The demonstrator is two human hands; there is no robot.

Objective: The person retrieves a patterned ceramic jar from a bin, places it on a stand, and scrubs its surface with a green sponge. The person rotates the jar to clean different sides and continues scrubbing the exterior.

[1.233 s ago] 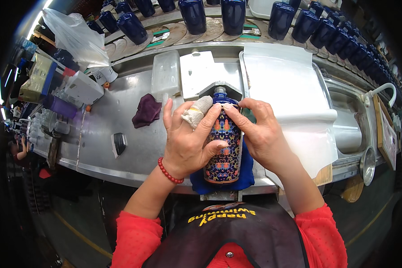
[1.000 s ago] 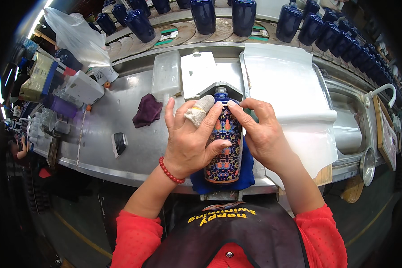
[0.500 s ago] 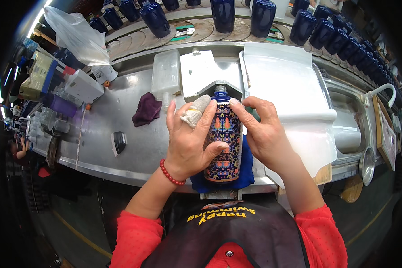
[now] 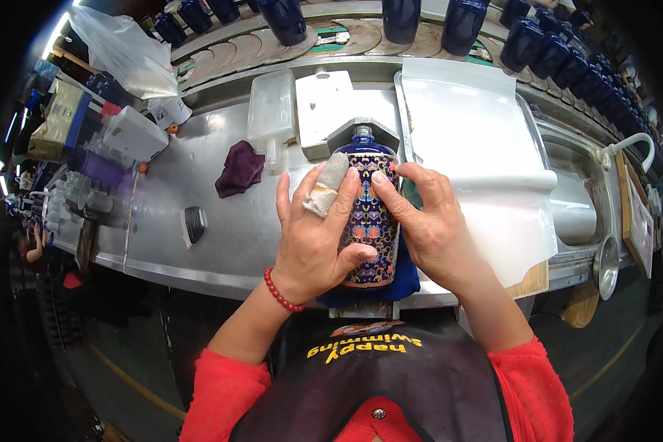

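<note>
A dark blue bottle (image 4: 372,254) with a colourful patterned wrap lies on a blue cloth (image 4: 407,286), its clear neck pointing away from me into an angled metal rest (image 4: 390,135). My left hand (image 4: 306,236) lies along the bottle's left side, fingers spread. Its index fingertip and thumb touch the pattern, and one finger wears a pale fabric cover (image 4: 324,193). From the right, my right hand (image 4: 435,225) rests its thumb tip on the upper pattern. Its index finger bends by the bottle's right edge; the other fingertips are partly hidden.
A purple cloth (image 4: 241,169) and a small black piece (image 4: 194,225) lie on the metal table left. White sheets (image 4: 471,147) cover the right side, beside a sink (image 4: 571,199). Behind, blue bottles (image 4: 282,20) stand on a conveyor. A clear container (image 4: 271,107) stands near the rest.
Both hands have slid slightly down the bottle, from the pattern's top edge onto the pattern. The bottles on the conveyor have moved right. The view has shifted a little.
</note>
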